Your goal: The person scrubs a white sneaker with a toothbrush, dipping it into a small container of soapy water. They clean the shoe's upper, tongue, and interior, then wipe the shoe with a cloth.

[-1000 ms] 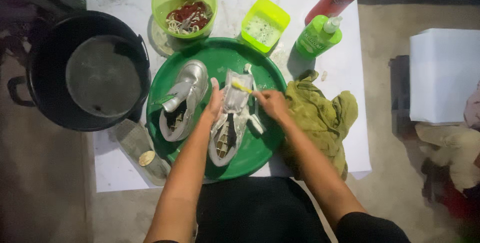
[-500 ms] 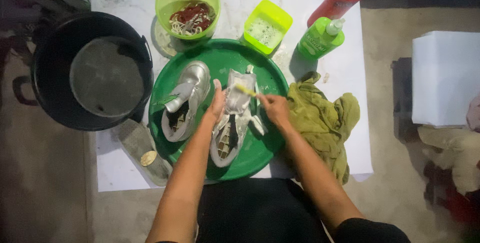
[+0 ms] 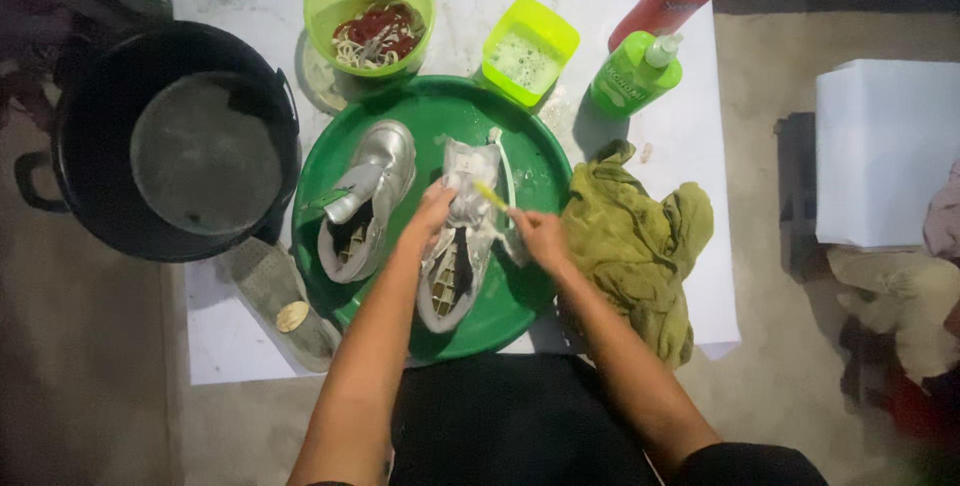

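Inside the round green plastic basin (image 3: 330,161), the left hand (image 3: 432,218) clamps the grey sneaker (image 3: 455,246) steady; the right hand (image 3: 540,236), fingers clenched, presses the yellow toothbrush (image 3: 490,196) against its upper for scrubbing.

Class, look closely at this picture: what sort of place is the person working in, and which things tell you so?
Probably a makeshift home washing spot on a bare floor: a black bucket of water, a green basin holding wet shoes, and soap bottles on a low white table.

Both forearms reach forward, left hand (image 3: 430,218) curled palm-down (fingers bent), right hand (image 3: 540,236) closed in a grip.
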